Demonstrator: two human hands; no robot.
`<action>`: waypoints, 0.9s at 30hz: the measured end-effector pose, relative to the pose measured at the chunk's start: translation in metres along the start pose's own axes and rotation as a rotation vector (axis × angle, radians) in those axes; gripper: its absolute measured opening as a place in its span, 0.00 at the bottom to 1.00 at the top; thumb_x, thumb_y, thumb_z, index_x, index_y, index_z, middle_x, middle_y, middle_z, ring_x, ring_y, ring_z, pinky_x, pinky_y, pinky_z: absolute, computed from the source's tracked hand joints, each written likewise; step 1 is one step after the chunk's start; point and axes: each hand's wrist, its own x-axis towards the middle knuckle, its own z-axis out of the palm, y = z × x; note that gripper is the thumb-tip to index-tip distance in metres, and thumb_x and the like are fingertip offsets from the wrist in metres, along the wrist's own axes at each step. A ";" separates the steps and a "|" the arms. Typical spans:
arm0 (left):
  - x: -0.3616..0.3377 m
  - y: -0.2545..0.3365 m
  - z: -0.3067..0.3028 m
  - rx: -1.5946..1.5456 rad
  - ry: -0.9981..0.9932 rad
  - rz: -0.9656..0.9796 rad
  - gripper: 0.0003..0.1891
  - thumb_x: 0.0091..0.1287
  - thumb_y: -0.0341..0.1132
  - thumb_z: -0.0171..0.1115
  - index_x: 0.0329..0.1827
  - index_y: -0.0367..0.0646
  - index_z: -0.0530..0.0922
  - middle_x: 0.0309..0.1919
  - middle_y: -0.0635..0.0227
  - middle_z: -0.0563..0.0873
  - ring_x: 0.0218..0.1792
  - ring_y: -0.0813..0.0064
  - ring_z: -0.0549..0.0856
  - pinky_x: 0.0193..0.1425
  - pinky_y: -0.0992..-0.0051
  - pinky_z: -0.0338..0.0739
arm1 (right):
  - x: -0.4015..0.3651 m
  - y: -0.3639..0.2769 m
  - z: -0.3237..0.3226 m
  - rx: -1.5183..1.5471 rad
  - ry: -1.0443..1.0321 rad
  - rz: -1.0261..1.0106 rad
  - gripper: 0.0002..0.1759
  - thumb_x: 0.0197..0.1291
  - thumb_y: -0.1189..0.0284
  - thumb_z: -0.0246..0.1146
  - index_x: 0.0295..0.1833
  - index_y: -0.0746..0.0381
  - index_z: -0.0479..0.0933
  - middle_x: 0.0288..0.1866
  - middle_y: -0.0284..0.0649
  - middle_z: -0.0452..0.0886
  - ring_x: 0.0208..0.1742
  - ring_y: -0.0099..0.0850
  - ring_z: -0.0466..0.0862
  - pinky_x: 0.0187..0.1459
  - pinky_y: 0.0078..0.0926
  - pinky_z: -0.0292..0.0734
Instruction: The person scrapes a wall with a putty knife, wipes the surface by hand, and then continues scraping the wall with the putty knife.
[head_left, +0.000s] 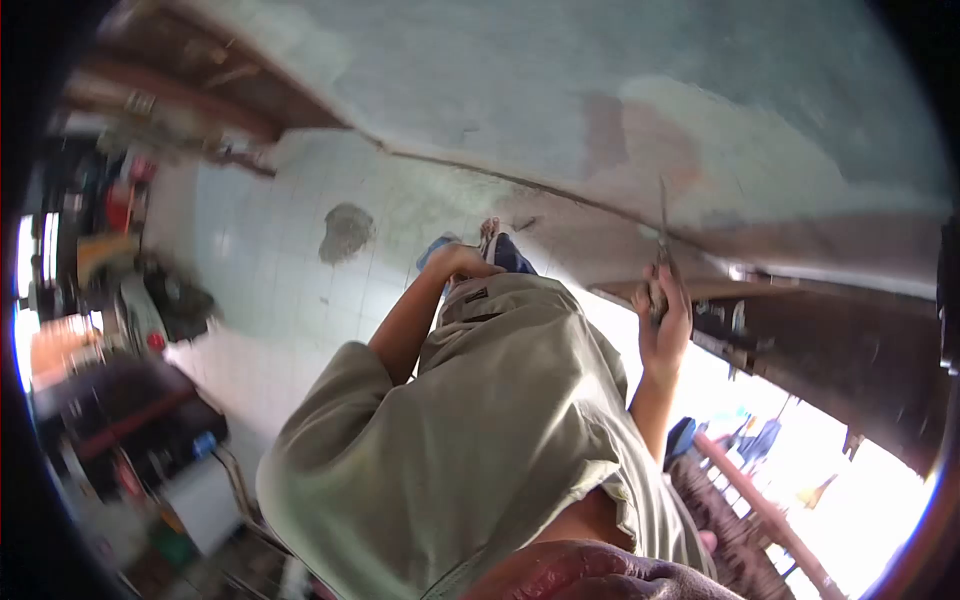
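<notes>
My left hand (464, 262) is at the front of my waist, by the hem of my olive shirt (490, 370). Its fingers are closed and pressed together against the clothing; whatever they hold, if anything, is hidden. Raised on the right side, my right hand (668, 315) is wrapped round the handle of a thin tool (663, 215). The tool's narrow, pointed blade stands upward in front of the pale wall. My feet (490, 232) show partly beyond the left hand.
A pale wall (500, 80) with patchy paint runs across the top. Light floor tiles (290, 250) bear a grey patch (347, 233). Dark furniture (130, 420) and clutter stand at the left. A brown wooden ledge (830, 340) and a bright opening with a red bar (750, 490) are at the right.
</notes>
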 end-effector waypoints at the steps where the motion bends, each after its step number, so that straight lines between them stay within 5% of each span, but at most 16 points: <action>1: 0.010 -0.003 -0.004 0.125 0.111 0.046 0.46 0.57 0.72 0.56 0.59 0.34 0.77 0.50 0.47 0.83 0.50 0.55 0.85 0.54 0.64 0.79 | 0.003 0.007 0.002 -0.049 0.008 -0.067 0.20 0.65 0.73 0.59 0.62 0.65 0.71 0.43 0.36 0.78 0.36 0.22 0.73 0.33 0.20 0.66; 3: 0.023 -0.006 -0.018 0.292 0.203 0.107 0.44 0.58 0.71 0.55 0.57 0.33 0.78 0.46 0.47 0.85 0.46 0.58 0.87 0.52 0.66 0.80 | 0.006 0.012 0.012 -0.079 0.060 -0.142 0.20 0.66 0.72 0.58 0.62 0.65 0.71 0.42 0.36 0.78 0.33 0.23 0.71 0.33 0.20 0.66; 5: 0.032 -0.003 -0.041 0.143 0.056 0.090 0.37 0.64 0.64 0.54 0.50 0.31 0.80 0.37 0.49 0.87 0.38 0.64 0.89 0.48 0.69 0.81 | 0.010 0.001 0.032 0.314 -0.090 0.090 0.16 0.67 0.68 0.56 0.56 0.64 0.74 0.38 0.36 0.77 0.30 0.23 0.69 0.34 0.19 0.64; 9: 0.024 0.034 -0.083 -0.018 0.165 0.234 0.27 0.69 0.55 0.52 0.37 0.35 0.83 0.37 0.54 0.88 0.31 0.66 0.88 0.39 0.72 0.81 | 0.026 0.012 0.063 0.411 -0.038 0.129 0.20 0.70 0.66 0.50 0.61 0.65 0.71 0.37 0.35 0.77 0.27 0.23 0.67 0.32 0.20 0.63; 11: 0.040 0.049 -0.111 -0.094 0.316 0.633 0.26 0.73 0.52 0.47 0.37 0.34 0.80 0.34 0.55 0.88 0.28 0.69 0.87 0.34 0.74 0.80 | 0.041 0.022 0.081 0.465 0.057 0.129 0.19 0.70 0.65 0.49 0.58 0.65 0.73 0.35 0.35 0.76 0.25 0.23 0.67 0.31 0.20 0.63; 12: 0.046 0.059 -0.123 -0.048 0.290 0.635 0.26 0.73 0.52 0.47 0.37 0.34 0.80 0.34 0.55 0.88 0.28 0.69 0.87 0.34 0.74 0.80 | 0.051 0.027 0.089 0.500 0.060 0.187 0.19 0.70 0.65 0.49 0.58 0.65 0.73 0.35 0.35 0.76 0.25 0.23 0.66 0.30 0.21 0.62; 14: 0.055 0.080 -0.148 -0.386 0.163 0.744 0.32 0.74 0.57 0.42 0.51 0.30 0.76 0.33 0.54 0.88 0.30 0.67 0.87 0.40 0.70 0.79 | 0.071 0.036 0.114 0.549 0.137 0.227 0.16 0.69 0.63 0.49 0.52 0.63 0.73 0.33 0.34 0.75 0.24 0.22 0.66 0.28 0.21 0.61; 20: 0.033 0.127 -0.225 -0.273 -0.172 0.623 0.45 0.72 0.67 0.29 0.65 0.26 0.65 0.43 0.55 0.86 0.44 0.64 0.86 0.61 0.64 0.69 | 0.144 0.067 0.179 0.649 0.198 0.107 0.11 0.69 0.63 0.50 0.44 0.59 0.71 0.32 0.34 0.76 0.22 0.22 0.67 0.27 0.20 0.61; 27: 0.048 0.166 -0.256 -0.457 -0.361 0.623 0.34 0.75 0.60 0.35 0.61 0.35 0.71 0.44 0.61 0.83 0.42 0.65 0.83 0.53 0.64 0.76 | 0.178 0.095 0.222 0.562 0.337 -0.123 0.16 0.72 0.63 0.47 0.54 0.61 0.72 0.32 0.34 0.76 0.22 0.19 0.69 0.22 0.17 0.62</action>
